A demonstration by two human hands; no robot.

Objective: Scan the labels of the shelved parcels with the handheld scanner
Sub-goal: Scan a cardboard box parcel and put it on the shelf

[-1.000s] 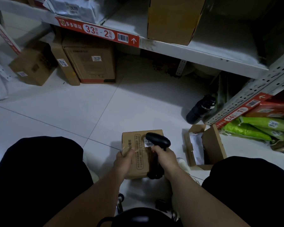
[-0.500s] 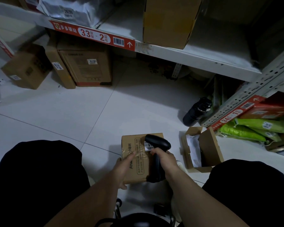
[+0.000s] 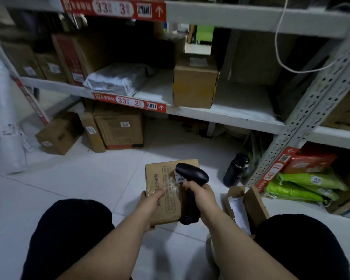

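A small brown cardboard parcel (image 3: pixel 163 190) is held low in front of me, above the white tiled floor. My left hand (image 3: pixel 150 199) grips its left edge, fingers lying on its taped top. My right hand (image 3: pixel 201 196) is closed around the handle of a black handheld scanner (image 3: pixel 191 174). The scanner's head hangs over the parcel's top right corner, just above a small white barcode label (image 3: pixel 179 178) that it partly covers. More parcels sit on the shelves: a grey poly bag (image 3: pixel 117 77) and a brown box (image 3: pixel 194 82).
White metal shelving (image 3: pixel 240 118) with red tags 33-2 and 33-3 stands ahead. Cardboard boxes (image 3: pixel 119 128) stand on the floor under it. A black bottle (image 3: pixel 235 170), an opened small carton (image 3: pixel 251 205) and green bags (image 3: pixel 303 186) lie to the right. My knees flank the parcel.
The camera has tilted up, so higher shelves now show. The parcel and scanner stay together in my hands, the left fingers stretched further across the parcel's top.
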